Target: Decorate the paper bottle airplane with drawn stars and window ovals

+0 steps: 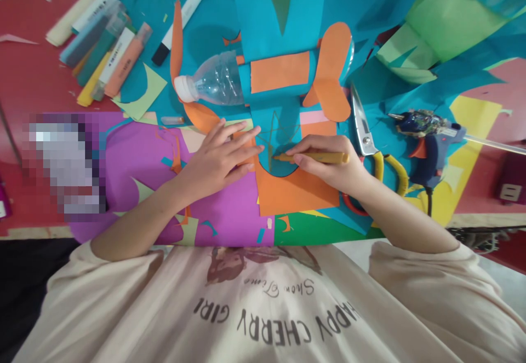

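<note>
My right hand (339,165) grips a mustard-yellow marker (326,157), its tip resting at a patch of blue paper (283,160). Thin star-shaped lines are drawn on that patch. Orange paper (299,199) borders the blue along a curved edge. My left hand (222,155) lies flat with fingers spread, fingertips at the left side of the blue patch and over a strip of orange paper. Just beyond both hands, a clear plastic bottle (217,81) with a white cap lies on its side. An orange rectangle (279,71) and an orange propeller-like cutout (335,73) are beside it.
Scissors (364,127) with red and yellow handles lie right of my right hand, near a blue glue gun (431,155). Several markers (107,51) are at the upper left. Purple paper (230,215) with scraps lies below my left hand. A green container (447,18) stands upper right.
</note>
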`<action>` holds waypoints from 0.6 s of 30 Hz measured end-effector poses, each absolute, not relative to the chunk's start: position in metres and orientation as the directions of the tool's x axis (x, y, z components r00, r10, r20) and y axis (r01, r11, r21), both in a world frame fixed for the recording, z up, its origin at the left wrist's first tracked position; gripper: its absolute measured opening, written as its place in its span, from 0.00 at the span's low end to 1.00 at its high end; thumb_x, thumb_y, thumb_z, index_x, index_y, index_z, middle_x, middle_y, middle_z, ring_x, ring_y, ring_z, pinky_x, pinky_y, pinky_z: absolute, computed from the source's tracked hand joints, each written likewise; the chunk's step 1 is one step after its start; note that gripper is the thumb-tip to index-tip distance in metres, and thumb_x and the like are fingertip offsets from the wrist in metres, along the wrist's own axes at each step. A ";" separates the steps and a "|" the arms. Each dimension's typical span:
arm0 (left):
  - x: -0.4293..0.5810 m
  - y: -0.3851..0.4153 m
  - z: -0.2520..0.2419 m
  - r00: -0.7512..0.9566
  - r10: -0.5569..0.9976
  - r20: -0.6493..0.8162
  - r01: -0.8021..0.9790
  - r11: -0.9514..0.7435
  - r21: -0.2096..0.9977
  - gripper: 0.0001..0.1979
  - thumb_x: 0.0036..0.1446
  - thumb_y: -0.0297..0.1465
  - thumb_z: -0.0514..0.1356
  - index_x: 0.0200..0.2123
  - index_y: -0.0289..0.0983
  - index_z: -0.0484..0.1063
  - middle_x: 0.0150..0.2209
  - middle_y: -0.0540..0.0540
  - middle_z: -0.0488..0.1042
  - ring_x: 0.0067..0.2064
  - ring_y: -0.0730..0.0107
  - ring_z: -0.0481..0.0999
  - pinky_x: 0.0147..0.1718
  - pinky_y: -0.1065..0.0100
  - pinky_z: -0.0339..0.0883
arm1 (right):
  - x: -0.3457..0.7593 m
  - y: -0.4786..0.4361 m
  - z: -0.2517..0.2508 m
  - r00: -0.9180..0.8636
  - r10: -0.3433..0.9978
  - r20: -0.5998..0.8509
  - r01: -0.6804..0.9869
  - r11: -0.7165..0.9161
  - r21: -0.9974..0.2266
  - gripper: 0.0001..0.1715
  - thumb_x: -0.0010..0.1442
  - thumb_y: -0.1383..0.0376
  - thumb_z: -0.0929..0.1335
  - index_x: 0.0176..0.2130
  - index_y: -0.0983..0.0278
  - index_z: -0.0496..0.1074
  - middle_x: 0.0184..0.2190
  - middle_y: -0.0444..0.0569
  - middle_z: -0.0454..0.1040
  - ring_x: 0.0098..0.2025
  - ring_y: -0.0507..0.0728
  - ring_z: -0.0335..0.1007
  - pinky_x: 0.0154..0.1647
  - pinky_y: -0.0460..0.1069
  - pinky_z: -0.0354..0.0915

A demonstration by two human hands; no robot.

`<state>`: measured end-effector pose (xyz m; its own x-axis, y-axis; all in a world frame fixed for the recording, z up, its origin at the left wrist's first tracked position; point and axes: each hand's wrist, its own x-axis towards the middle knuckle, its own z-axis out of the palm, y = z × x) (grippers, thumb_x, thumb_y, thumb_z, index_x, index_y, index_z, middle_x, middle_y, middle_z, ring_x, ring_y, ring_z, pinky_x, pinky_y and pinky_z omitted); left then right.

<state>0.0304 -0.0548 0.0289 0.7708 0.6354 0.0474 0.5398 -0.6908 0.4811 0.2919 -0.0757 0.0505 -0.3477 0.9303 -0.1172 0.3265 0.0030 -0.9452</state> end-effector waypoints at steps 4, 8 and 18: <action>0.030 -0.055 0.028 0.775 0.628 0.075 0.526 -0.706 0.474 0.19 0.73 0.38 0.47 0.60 0.40 0.69 0.66 0.43 0.65 0.68 0.55 0.59 0.69 0.44 0.49 | 0.292 -0.075 0.054 -0.376 0.917 -0.132 0.316 -0.007 -0.949 0.08 0.59 0.64 0.70 0.31 0.64 0.79 0.28 0.47 0.81 0.29 0.52 0.75 0.28 0.45 0.68; 0.030 -0.055 0.029 0.772 0.634 0.044 0.541 -0.692 0.477 0.19 0.73 0.38 0.48 0.60 0.40 0.70 0.66 0.43 0.65 0.69 0.55 0.59 0.69 0.43 0.48 | 0.292 -0.075 0.056 -0.403 0.908 -0.114 0.301 0.014 -0.953 0.07 0.58 0.66 0.70 0.30 0.64 0.79 0.27 0.46 0.82 0.29 0.52 0.76 0.28 0.44 0.68; 0.031 -0.056 0.029 0.771 0.636 0.033 0.550 -0.691 0.470 0.20 0.73 0.39 0.47 0.60 0.41 0.69 0.67 0.43 0.64 0.69 0.55 0.58 0.69 0.43 0.49 | 0.293 -0.075 0.053 -0.361 0.926 -0.114 0.290 -0.005 -0.957 0.09 0.60 0.63 0.69 0.31 0.64 0.78 0.27 0.46 0.80 0.27 0.51 0.73 0.27 0.45 0.66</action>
